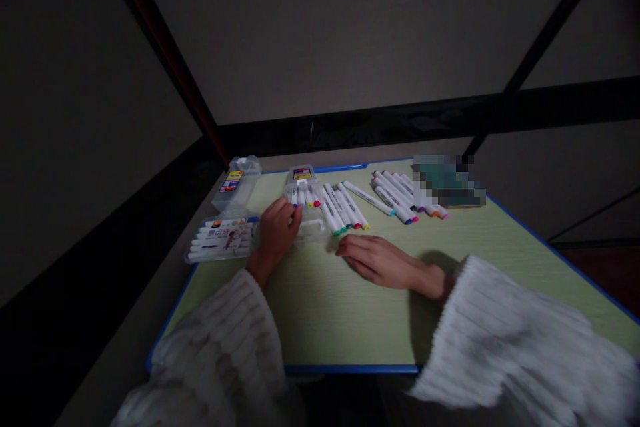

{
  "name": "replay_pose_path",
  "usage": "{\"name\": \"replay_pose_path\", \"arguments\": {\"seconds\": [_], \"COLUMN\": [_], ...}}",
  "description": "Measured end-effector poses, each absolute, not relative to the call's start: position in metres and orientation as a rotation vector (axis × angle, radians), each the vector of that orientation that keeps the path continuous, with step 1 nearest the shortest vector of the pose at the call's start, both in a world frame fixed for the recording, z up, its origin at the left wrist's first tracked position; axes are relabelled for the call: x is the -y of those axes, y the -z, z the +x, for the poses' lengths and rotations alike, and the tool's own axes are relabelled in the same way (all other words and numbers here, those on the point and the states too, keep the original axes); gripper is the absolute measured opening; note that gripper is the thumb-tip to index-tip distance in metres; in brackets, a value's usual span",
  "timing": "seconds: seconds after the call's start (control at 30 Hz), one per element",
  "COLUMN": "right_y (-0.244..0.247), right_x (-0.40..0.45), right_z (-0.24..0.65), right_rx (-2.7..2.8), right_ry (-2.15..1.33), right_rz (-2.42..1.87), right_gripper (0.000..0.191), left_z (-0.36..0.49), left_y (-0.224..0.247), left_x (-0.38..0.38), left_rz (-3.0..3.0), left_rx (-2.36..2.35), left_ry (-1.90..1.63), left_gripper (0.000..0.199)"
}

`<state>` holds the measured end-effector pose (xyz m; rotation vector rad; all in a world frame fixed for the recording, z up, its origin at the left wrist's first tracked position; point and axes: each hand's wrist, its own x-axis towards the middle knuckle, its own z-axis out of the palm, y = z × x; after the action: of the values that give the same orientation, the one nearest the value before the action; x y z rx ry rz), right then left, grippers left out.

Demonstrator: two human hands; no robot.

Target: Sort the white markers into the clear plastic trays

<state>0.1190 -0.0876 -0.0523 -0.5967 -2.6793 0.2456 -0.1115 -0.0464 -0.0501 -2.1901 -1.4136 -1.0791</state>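
Note:
My left hand (278, 230) is closed, its fingers curled at the left side of an open clear plastic marker case (303, 177). Several white markers (306, 195) with coloured ends lie inside the case, and its transparent flap (311, 230) reaches toward me beside the hand. Over the table, just in front of a row of loose markers (345, 207), is my right hand (377, 261). Its fingers stretch to the left, loosely bent and close together, and nothing shows in them. The thumb's grip is hidden from above.
At the left edge lies a filled marker pack (223, 238), with another clear case (236, 185) behind it. More loose markers (395, 197) lie at the back right, beside a blurred-out dark green flat object (453, 183). The pale green table (345, 327) has a blue rim.

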Motion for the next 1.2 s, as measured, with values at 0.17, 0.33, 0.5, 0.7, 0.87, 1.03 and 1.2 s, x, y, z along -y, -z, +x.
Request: {"name": "replay_pose_path", "arguments": {"seconds": [0.17,0.33,0.5,0.7,0.87,1.03,1.2], "right_y": [0.052,0.05,0.049,0.048,0.047,0.046,0.047], "right_x": [0.085,0.086,0.086,0.087,0.088,0.089,0.089], "right_z": [0.121,0.12,0.12,0.119,0.118,0.118,0.119], "right_rx": [2.701,2.736,2.756,2.769,2.774,2.792,2.794], "right_ry": [-0.184,-0.143,-0.082,-0.057,-0.072,-0.092,-0.081], "right_rz": [-0.638,-0.627,-0.63,-0.607,-0.599,-0.605,-0.601], "right_gripper": [0.024,0.024,0.023,0.023,0.025,0.025,0.023], "left_z": [-0.113,-0.114,-0.113,-0.113,-0.113,-0.107,-0.101], "left_y": [0.053,0.053,0.053,0.054,0.053,0.056,0.062], "left_x": [0.045,0.045,0.043,0.042,0.043,0.043,0.044], "left_rz": [-2.154,-2.106,-2.111,-2.17,-2.198,-2.322,-2.475], "left_rx": [1.469,1.676,1.869,1.888,1.846,1.783,1.688], "left_ry": [1.05,0.952,0.757,0.664,0.756,0.92,1.027], "left_gripper": [0.035,0.037,0.034,0.029,0.023,0.012,0.008]}}
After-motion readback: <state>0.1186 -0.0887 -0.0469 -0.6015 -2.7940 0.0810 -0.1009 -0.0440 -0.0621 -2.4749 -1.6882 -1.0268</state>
